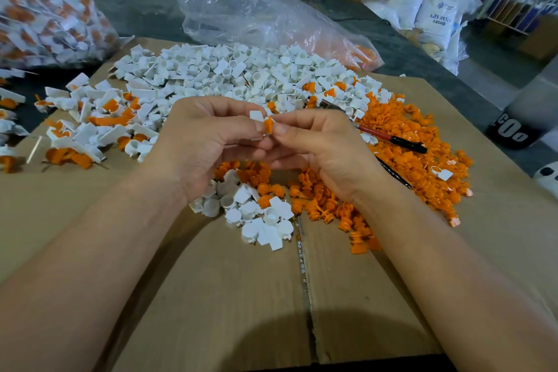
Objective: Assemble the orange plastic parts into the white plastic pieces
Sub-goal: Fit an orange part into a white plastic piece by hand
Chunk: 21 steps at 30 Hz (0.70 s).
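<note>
Orange part (pixel 268 125) held up over the cardboard (pixel 211 281), between both hands, touching a white piece (pixel 256 116). Left hand (pixel 208 142): fingers curled, thumb and forefinger pinching the white piece. Right hand (pixel 317 145): thumb and fingertips clamped on the orange part. White heap (pixel 229 72) lies behind the hands. Orange heap (pixel 416 142) to the right, a pen (pixel 392 137) lying on it. Joined pieces (pixel 90 124) scattered at left. Clear bag (pixel 256 18) at the back.
</note>
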Tool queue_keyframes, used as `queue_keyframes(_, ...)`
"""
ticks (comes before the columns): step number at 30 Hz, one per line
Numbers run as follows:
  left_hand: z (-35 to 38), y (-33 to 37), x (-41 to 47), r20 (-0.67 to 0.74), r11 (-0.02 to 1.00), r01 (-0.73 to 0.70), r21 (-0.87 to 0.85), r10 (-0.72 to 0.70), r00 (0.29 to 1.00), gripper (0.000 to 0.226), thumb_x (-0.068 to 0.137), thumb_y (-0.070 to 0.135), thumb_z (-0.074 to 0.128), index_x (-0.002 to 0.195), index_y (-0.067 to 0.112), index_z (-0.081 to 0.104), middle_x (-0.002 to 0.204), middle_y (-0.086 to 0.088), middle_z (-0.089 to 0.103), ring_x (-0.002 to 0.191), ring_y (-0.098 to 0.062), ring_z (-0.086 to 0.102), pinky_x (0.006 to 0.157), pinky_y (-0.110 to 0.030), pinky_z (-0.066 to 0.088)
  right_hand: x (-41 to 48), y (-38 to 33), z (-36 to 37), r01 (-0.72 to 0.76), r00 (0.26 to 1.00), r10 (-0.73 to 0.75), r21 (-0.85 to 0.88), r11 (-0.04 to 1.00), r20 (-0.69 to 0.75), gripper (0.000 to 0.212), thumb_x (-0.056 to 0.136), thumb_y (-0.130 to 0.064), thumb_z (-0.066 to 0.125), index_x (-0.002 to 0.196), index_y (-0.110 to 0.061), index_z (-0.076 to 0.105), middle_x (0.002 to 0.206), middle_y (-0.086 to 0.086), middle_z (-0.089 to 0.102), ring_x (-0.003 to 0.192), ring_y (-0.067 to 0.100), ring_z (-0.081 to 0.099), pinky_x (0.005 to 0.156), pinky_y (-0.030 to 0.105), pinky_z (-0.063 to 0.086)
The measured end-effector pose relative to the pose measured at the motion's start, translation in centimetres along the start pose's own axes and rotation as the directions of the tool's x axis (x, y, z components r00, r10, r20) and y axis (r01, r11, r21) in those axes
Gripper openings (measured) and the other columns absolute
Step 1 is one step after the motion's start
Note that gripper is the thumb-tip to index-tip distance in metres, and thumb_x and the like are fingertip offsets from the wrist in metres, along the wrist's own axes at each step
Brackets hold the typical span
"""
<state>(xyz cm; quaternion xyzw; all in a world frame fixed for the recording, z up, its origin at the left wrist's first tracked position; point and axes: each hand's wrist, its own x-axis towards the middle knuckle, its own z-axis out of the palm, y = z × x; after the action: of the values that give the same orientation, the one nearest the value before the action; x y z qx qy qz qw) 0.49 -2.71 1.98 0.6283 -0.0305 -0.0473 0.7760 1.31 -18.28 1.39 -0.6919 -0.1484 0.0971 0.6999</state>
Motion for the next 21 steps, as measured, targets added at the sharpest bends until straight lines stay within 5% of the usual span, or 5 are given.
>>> queue_keyframes(4,-0.02,0.10,-0.02,-0.002,0.999,0.029,-0.023,-0.029,1.000,0.023,0.052,0.005,0.067,0.074,0.005,0.066,0.057,-0.009,0.067,0.050,-0.014,0.065,0.047,-0.019,0.052,-0.01,-0.13,0.00,-0.039,0.999,0.039,0.046,0.998,0.006,0.014,0.088,-0.003,0.054,0.082,-0.011,0.065,0.065,0.003,0.070,0.055,0.012,0.066,0.055,0.022,0.055)
queue_keyframes(11,0.23,0.13,-0.06,-0.009,0.996,0.094,0.004,-0.094,0.996,0.014,0.072,-0.010,0.063,0.081,0.001,0.062,0.054,-0.009,0.065,0.046,-0.014,0.064,0.044,-0.018,0.051,0.06,0.00,-0.07,-0.055,0.998,0.054,-0.031,0.998,-0.031,0.013,0.087,-0.001,0.055,0.081,-0.009,0.064,0.062,0.004,0.069,0.054,0.012,0.065,0.051,0.020,0.053)
queue_keyframes(21,0.18,-0.05,0.19,-0.020,0.982,0.185,0.022,-0.185,0.983,0.011,0.074,-0.009,0.063,0.083,-0.003,0.061,0.052,-0.009,0.063,0.046,-0.014,0.064,0.042,-0.018,0.051,0.12,0.09,0.03,-0.111,0.994,0.110,-0.040,0.993,-0.031,0.015,0.087,-0.001,0.056,0.076,-0.007,0.065,0.057,0.005,0.067,0.051,0.011,0.064,0.049,0.019,0.053)
